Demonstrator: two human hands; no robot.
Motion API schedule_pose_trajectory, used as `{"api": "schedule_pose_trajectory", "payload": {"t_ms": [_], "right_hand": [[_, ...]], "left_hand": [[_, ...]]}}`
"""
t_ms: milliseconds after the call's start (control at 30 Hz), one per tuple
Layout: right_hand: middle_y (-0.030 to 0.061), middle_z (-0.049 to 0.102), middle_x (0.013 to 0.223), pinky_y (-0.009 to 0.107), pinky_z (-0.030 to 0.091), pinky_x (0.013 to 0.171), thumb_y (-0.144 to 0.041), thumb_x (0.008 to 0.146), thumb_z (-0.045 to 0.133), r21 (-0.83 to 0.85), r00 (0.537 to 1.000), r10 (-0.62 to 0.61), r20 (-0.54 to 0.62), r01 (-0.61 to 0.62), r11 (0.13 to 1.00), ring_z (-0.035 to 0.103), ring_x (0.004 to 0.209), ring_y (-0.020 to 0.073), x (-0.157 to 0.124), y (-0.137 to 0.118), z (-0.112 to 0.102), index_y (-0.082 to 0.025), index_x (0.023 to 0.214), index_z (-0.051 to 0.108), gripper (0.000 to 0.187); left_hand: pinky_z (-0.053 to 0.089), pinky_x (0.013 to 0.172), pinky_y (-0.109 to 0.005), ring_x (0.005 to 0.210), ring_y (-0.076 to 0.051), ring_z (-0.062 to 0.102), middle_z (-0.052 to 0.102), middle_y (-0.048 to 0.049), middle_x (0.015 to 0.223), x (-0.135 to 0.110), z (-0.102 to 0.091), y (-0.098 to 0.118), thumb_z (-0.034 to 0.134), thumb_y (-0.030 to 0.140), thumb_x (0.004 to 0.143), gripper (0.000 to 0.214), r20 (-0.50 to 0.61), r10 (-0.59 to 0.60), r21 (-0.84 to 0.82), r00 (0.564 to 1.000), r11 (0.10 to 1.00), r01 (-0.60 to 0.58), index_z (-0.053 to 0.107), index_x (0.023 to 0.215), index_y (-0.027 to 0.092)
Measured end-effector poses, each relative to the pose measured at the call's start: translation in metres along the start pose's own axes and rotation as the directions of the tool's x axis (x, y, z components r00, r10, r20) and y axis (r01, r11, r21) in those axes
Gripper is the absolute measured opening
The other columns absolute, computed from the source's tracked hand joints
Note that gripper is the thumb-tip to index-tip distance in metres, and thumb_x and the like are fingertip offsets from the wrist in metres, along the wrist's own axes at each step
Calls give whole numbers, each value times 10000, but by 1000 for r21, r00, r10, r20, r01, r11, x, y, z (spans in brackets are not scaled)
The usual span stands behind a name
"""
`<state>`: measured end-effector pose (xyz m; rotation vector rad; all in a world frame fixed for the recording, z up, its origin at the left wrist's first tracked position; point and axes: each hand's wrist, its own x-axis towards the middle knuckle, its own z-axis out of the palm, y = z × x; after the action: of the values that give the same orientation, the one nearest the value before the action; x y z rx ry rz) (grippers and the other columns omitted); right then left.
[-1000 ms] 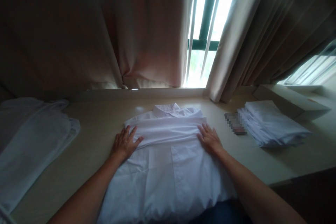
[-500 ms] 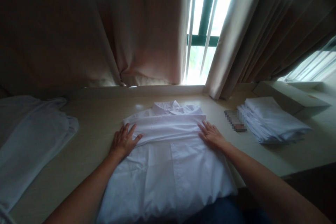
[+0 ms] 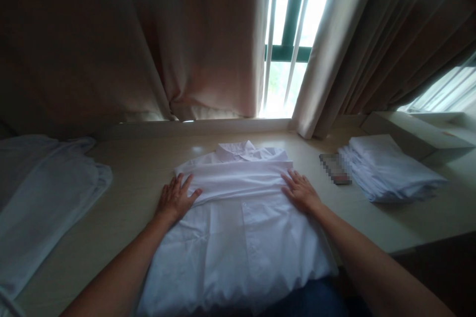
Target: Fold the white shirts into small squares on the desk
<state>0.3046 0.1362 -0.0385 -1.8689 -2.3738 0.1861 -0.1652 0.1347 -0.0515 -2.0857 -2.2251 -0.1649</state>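
Note:
A white collared shirt (image 3: 226,242) lies front up before me, its collar toward the window and its lower end hanging over the near table edge. Across its chest, below the collar, runs a folded band of white fabric, probably the sleeves. My left hand (image 3: 178,195) rests flat on the left end of this band, thumb spread inward. On the band's right end lies my right hand (image 3: 300,189), palm down with fingers stretched out. Neither hand grips the cloth.
A stack of folded white garments (image 3: 394,168) sits to the right, beside a pixelated flat object (image 3: 335,168). Behind the stack is a pale box-like ledge (image 3: 412,133). More white clothing (image 3: 48,198) lies at the left on the light table (image 3: 130,178). Curtains (image 3: 215,59) hang behind.
Both hands stay almost still on the shirt. The view has shifted very slightly, and the stack at the right appears a little farther right.

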Motion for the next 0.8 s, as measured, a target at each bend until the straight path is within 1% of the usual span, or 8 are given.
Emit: {"api": "schedule_pose_trajectory", "payload": {"t_ms": [200, 267, 333, 433, 533, 633, 700, 800], "right_hand": [[6, 147, 1577, 469, 95, 1150, -622, 939, 251, 5, 1000, -7, 15, 7, 1000, 121, 1441, 235, 0, 3, -1, -345, 1490, 234, 616], [32, 175, 1570, 494, 93, 1143, -634, 927, 280, -8, 999, -4, 32, 5, 1000, 134, 1437, 259, 3, 1, -8, -324, 1477, 286, 631], [74, 212, 1558, 518, 63, 1138, -619, 930, 294, -30, 999, -5, -48, 3, 1000, 122, 1435, 283, 11, -12, -16, -262, 1443, 370, 629], [129, 316, 1510, 518, 29, 1140, -502, 978, 251, -35, 968, -62, -245, 55, 998, 146, 1428, 284, 32, -58, -22, -159, 1386, 438, 565], [111, 437, 1439, 494, 91, 1143, -402, 993, 245, 16, 943, -249, -222, 259, 966, 241, 1401, 266, 56, -131, -13, -160, 1350, 471, 487], [91, 384, 1480, 473, 169, 1129, -339, 983, 264, 126, 963, -229, -142, 247, 961, 243, 1403, 253, 75, -195, 6, -169, 1404, 403, 475], [93, 340, 1504, 490, 178, 1119, -373, 983, 246, 171, 987, -147, -68, 157, 973, 234, 1406, 264, 79, -215, 18, -168, 1435, 363, 510], [60, 243, 1548, 523, 82, 1133, -558, 962, 215, 155, 991, -131, -38, 135, 979, 144, 1432, 280, 73, -203, 26, -223, 1474, 303, 618]], "left_hand": [[131, 1119, -537, 1435, -333, 161, 197, -132, 1567, 3, 2, -4, 292, 686, 837, 780, 33, -16, -10, 999, 1000, 16, 256, 1482, 249], [96, 1113, -582, 1438, -359, 122, 227, -149, 1554, 7, -6, -2, 334, 694, 818, 789, 45, -14, 8, 999, 1000, 14, 318, 1461, 236], [45, 1118, -597, 1446, -359, 66, 232, -150, 1552, 11, -18, 8, 391, 668, 810, 773, -2, 36, 33, 999, 999, -36, 380, 1432, 209], [50, 1157, -513, 1455, -283, 92, 224, -105, 1562, 17, -36, 38, 347, 538, 885, 641, -71, 194, -6, 978, 981, -195, 399, 1419, 187], [159, 1159, -427, 1428, -235, 220, 333, -88, 1522, 21, -36, 75, 247, 455, 936, 579, 33, 281, -109, 959, 955, -276, 407, 1414, 172], [181, 1150, -450, 1427, -249, 224, 317, -79, 1530, 17, -22, 96, 232, 436, 944, 564, 75, 273, -117, 959, 958, -264, 369, 1438, 203], [156, 1141, -520, 1436, -275, 190, 271, -56, 1551, 9, -12, 97, 234, 463, 942, 554, 90, 255, -113, 963, 963, -244, 331, 1453, 273], [78, 1125, -597, 1451, -314, 97, 177, -33, 1581, -3, -6, 89, 262, 599, 901, 614, 82, 210, -94, 974, 975, -202, 252, 1467, 360]]}}
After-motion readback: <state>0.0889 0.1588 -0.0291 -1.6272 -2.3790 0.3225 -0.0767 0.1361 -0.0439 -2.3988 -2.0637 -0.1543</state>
